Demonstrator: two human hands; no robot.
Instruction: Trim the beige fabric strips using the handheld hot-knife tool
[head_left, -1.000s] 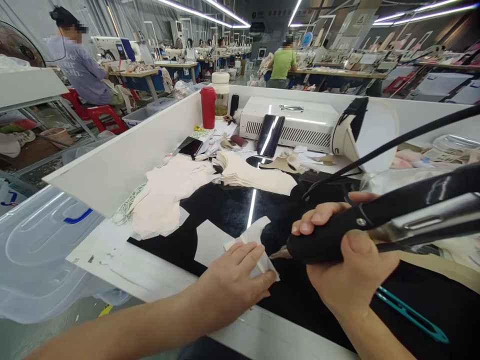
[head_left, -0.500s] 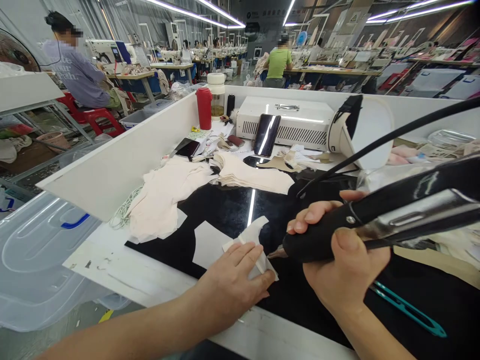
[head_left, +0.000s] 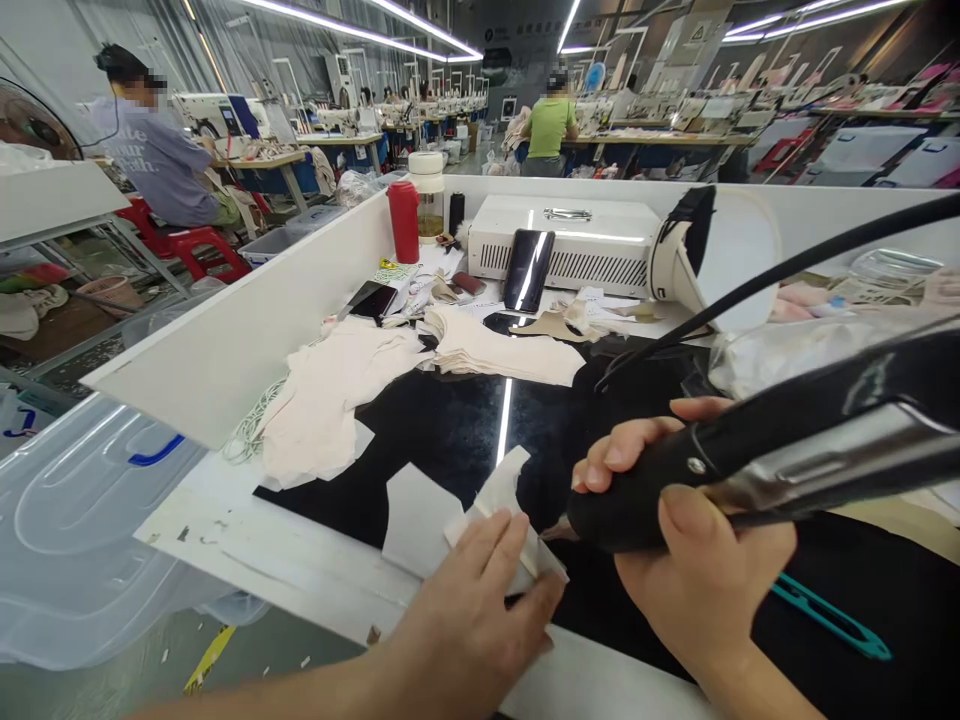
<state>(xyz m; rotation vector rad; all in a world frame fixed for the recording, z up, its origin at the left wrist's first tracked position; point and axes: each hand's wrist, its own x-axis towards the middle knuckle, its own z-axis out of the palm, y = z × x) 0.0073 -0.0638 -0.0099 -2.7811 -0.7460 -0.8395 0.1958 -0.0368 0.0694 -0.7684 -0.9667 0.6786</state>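
Note:
My left hand (head_left: pixel 487 610) presses on a folded white fabric piece (head_left: pixel 504 485), its fingers together on top and the thumb at the near right edge. Part of the piece is hidden beneath the hand. Another flat white piece (head_left: pixel 420 520) lies just left, partly overlapped by it. My right hand (head_left: pixel 690 540) is wrapped round a black glue gun (head_left: pixel 810 410) with a long metal lever. The gun's narrow tip (head_left: pixel 559 530) points left and sits close to the folded piece's right edge; whether they touch, I cannot tell.
Cream fabric stacks (head_left: pixel 502 350) and a loose pile (head_left: pixel 330 400) lie on the black work surface. Behind stand a phone (head_left: pixel 529 270), a vented white box (head_left: pixel 570 240) and a red bottle (head_left: pixel 403 222). A teal tool (head_left: pixel 832 620) lies right. A black cable (head_left: pixel 750 290) arches overhead.
My left hand and the folded piece appear slightly lower and further right, mostly as the view shifts. The glue gun stays beside the piece's edge in my right hand.

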